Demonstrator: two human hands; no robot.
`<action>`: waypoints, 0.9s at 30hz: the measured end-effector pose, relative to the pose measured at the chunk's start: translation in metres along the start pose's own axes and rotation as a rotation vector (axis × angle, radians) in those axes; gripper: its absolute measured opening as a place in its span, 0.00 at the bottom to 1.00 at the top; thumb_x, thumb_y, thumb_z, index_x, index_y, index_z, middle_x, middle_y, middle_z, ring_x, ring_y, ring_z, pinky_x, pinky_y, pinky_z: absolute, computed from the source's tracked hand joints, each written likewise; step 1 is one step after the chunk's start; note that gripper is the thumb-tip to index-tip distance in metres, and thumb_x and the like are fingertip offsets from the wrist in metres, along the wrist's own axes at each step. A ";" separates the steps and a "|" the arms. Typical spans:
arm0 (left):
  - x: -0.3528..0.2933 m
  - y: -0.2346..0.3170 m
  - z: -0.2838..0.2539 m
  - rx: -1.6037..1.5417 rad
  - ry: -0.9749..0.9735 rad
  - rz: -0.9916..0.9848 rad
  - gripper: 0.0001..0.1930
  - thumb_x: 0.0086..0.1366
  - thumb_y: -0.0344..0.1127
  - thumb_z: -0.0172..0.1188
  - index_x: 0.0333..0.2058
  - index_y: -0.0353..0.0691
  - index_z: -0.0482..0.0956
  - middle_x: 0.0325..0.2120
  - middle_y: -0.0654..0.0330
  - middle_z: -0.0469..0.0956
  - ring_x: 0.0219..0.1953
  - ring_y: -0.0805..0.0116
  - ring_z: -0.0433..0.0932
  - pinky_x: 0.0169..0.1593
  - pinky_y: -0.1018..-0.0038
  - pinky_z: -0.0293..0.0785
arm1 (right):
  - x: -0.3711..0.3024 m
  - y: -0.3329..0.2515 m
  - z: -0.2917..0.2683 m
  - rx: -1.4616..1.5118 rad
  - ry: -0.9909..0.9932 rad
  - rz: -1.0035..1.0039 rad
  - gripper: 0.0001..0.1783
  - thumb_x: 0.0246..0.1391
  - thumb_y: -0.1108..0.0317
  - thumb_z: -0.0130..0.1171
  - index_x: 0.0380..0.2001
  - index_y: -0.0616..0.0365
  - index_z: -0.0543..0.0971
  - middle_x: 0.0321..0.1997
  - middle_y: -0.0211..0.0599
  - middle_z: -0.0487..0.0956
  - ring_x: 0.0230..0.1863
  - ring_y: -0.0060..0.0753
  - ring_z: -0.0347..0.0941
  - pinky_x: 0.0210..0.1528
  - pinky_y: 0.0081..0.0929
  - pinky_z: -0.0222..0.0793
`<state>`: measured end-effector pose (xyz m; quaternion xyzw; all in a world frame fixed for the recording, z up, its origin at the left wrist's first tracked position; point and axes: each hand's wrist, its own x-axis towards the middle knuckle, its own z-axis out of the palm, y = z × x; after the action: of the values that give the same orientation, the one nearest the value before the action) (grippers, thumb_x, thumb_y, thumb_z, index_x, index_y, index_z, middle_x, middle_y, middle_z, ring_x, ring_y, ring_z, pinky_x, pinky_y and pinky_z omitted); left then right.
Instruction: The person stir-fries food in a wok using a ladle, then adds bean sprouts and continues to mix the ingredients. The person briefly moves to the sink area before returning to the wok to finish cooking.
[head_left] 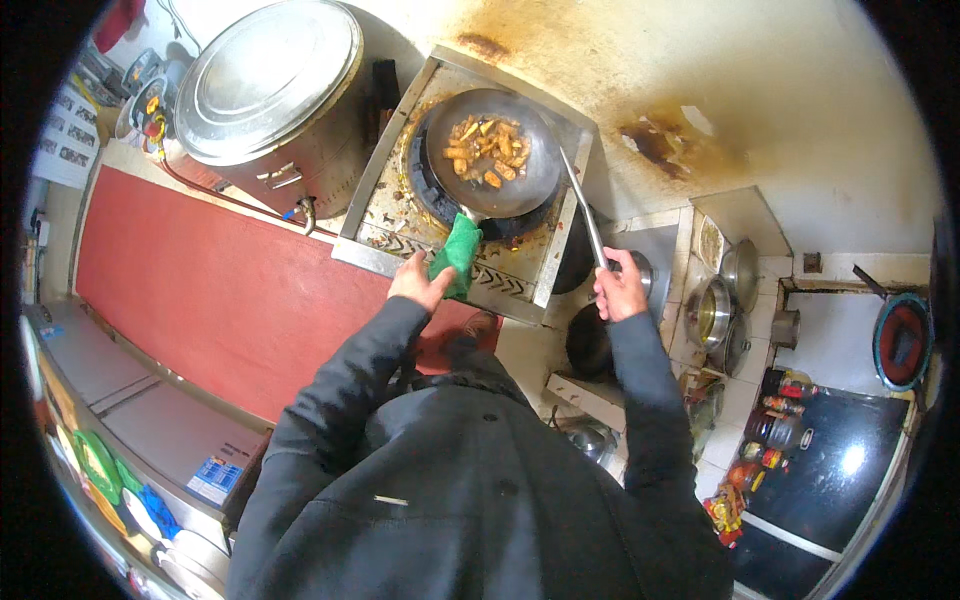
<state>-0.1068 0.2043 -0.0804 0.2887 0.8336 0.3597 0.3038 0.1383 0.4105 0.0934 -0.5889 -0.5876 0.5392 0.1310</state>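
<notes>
A dark wok point(540, 150) sits on the stove burner, with browned strips of food point(490, 150) gathered in its middle. A green cloth point(460, 250) is wrapped around the wok's handle, which points toward me. Beside the cloth's left edge is my left hand point(420, 284), thumb and fingers apart, the thumb close to or touching the fabric. My right hand point(622, 286) is closed around the lower end of a long-handled metal cooking utensil point(588, 212). Its far end reaches the wok's right rim; whether it is a ladle or a spatula I cannot tell.
Left of the greasy stove top point(385, 215) stands a large lidded steel pot point(320, 140) with a tap. A red counter surface point(200, 270) extends left. Metal bowls point(712, 315) sit at right, with bottles point(775, 430) on a dark surface beyond. A stained wall point(780, 90) rises behind.
</notes>
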 end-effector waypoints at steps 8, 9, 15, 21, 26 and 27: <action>-0.119 -0.245 -0.096 -0.577 0.407 -0.287 0.13 0.62 0.32 0.65 0.40 0.29 0.77 0.36 0.54 0.80 0.37 0.68 0.77 0.42 0.69 0.76 | -0.002 0.052 0.067 0.373 -0.221 0.140 0.16 0.65 0.68 0.52 0.55 0.48 0.67 0.23 0.32 0.72 0.12 0.20 0.61 0.10 0.23 0.57; -0.140 -0.264 -0.113 -0.397 0.507 -0.401 0.11 0.62 0.32 0.65 0.38 0.29 0.78 0.32 0.54 0.80 0.35 0.68 0.77 0.41 0.68 0.76 | -0.020 0.047 0.060 0.397 -0.241 0.134 0.16 0.65 0.68 0.51 0.55 0.48 0.67 0.24 0.31 0.72 0.12 0.19 0.61 0.10 0.22 0.57; -0.221 -0.374 -0.156 0.083 0.708 -0.571 0.22 0.58 0.47 0.66 0.35 0.28 0.79 0.35 0.45 0.77 0.35 0.56 0.76 0.41 0.59 0.74 | -0.068 0.038 0.033 0.267 -0.342 0.122 0.17 0.63 0.71 0.51 0.55 0.50 0.67 0.22 0.31 0.71 0.10 0.18 0.61 0.08 0.21 0.55; -0.217 -0.335 -0.144 -0.068 0.608 -0.463 0.19 0.61 0.42 0.65 0.41 0.31 0.78 0.39 0.50 0.75 0.42 0.60 0.76 0.48 0.63 0.75 | -0.005 0.055 0.054 -0.148 0.005 -0.249 0.14 0.57 0.74 0.55 0.47 0.54 0.74 0.20 0.36 0.75 0.17 0.25 0.70 0.20 0.30 0.67; -0.253 -0.271 -0.132 -0.061 0.636 -0.365 0.17 0.63 0.40 0.64 0.42 0.32 0.77 0.41 0.54 0.74 0.43 0.62 0.76 0.48 0.65 0.76 | 0.033 0.074 0.011 -0.332 0.212 -0.405 0.14 0.54 0.70 0.56 0.45 0.54 0.73 0.31 0.51 0.80 0.31 0.52 0.80 0.34 0.43 0.74; -0.258 -0.283 -0.125 -0.165 0.635 -0.375 0.17 0.63 0.40 0.64 0.43 0.32 0.77 0.41 0.54 0.74 0.43 0.62 0.76 0.49 0.65 0.75 | 0.056 0.087 0.021 -0.328 0.226 -0.435 0.14 0.55 0.70 0.56 0.45 0.52 0.73 0.29 0.50 0.80 0.29 0.52 0.79 0.32 0.43 0.74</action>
<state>-0.1035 -0.1917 -0.1536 -0.0200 0.8929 0.4354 0.1130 0.1543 0.4227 -0.0101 -0.5189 -0.7610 0.3273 0.2110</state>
